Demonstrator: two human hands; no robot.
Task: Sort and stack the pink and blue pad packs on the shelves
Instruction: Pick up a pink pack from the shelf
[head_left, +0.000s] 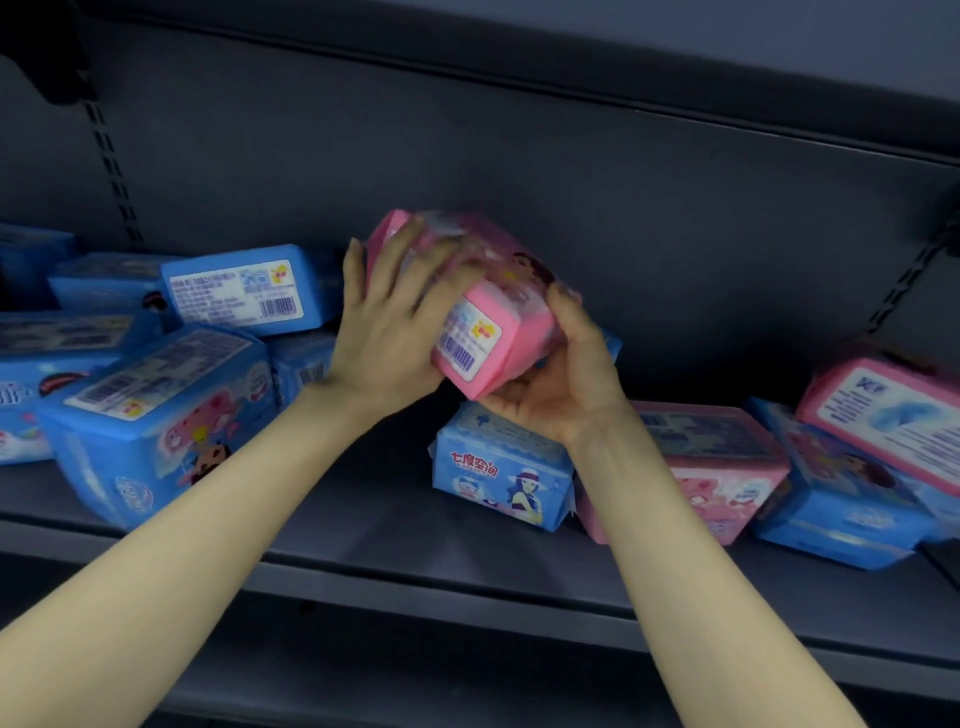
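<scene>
Both hands hold one pink pack (493, 332) tilted in the air above the shelf (363, 535), at its middle. The left hand (384, 338) clasps it from ten o'clock, fingers spread over its top. The right hand (561, 384) cups it from five o'clock, thumb curled on its side. A heap of blue packs (156, 405) lies at nine o'clock. One blue pack (498, 473) lies at six o'clock, just under the right hand, with a second pink pack (727, 467) beside it at four o'clock
</scene>
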